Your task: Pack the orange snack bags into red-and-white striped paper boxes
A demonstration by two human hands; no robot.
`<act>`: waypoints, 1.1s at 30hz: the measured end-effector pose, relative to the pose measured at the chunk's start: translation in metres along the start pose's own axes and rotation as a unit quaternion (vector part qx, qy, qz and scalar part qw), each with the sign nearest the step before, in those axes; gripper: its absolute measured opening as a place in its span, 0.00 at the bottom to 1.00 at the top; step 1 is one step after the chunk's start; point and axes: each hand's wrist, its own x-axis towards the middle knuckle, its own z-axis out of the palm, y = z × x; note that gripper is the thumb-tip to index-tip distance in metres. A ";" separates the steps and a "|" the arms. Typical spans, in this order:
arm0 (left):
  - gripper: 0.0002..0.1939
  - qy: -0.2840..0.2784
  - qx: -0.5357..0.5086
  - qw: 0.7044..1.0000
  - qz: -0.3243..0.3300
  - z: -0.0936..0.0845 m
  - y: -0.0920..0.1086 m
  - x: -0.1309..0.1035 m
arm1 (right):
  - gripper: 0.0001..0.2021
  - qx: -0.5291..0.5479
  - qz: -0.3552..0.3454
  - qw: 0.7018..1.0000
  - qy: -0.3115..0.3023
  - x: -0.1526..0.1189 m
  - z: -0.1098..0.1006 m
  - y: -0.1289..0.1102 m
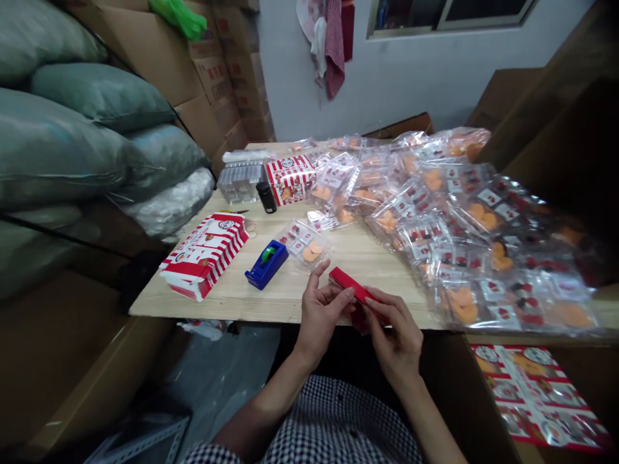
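A red piece (349,283) is held by both hands just above the front edge of the bench (285,306); whether it is a box or a folded card cannot be told. By the left hand (319,308) it is gripped under the thumb, while one finger is kept raised and free. By the right hand (395,327) its nearer end is pinched, so both hands are closed on the same piece, near to each other. Beyond the left hand, a single packet (304,243) is laid flat, and just beside it a blue tape dispenser (265,267) is placed. Farther to the left, a striped box (206,251) is laid. Behind these, a black bottle (266,197) is stood between clear cases (240,183) and a second striped box (291,177). The right part of the bench is covered by heaped packets (461,303) with orange contents. Below them, a printed sheet (536,394) is seen.
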 end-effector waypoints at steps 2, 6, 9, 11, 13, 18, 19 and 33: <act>0.39 0.002 -0.009 1.000 -0.014 -0.002 -0.004 0.002 | 0.25 -0.025 -0.027 0.998 -0.045 0.005 -0.005 0.000; 0.37 -0.009 -0.011 0.999 -0.035 -0.003 -0.005 0.004 | 0.30 -0.095 -0.058 0.980 -0.166 0.018 -0.015 -0.002; 0.34 -0.013 0.066 0.997 -0.025 -0.008 -0.005 0.009 | 0.32 -0.080 -0.044 0.978 -0.188 0.024 -0.020 -0.004; 0.31 0.014 0.165 0.986 0.024 -0.015 -0.006 0.015 | 0.32 -0.058 -0.029 0.979 -0.193 0.025 -0.021 -0.005; 0.30 0.055 0.262 0.960 0.087 -0.025 -0.009 0.024 | 0.32 -0.041 -0.019 0.981 -0.191 0.023 -0.020 -0.006; 0.30 -0.054 0.358 0.921 0.144 -0.051 -0.008 0.044 | 0.29 0.009 0.004 0.988 -0.156 0.017 -0.014 -0.006; 0.25 -0.098 0.362 0.917 0.138 -0.053 -0.005 0.044 | 0.27 0.025 0.023 0.990 -0.139 0.014 -0.016 -0.006; 0.38 -0.346 0.399 0.733 0.428 0.009 -0.038 -0.025 | 0.26 0.274 0.481 0.797 0.242 -0.053 -0.147 -0.017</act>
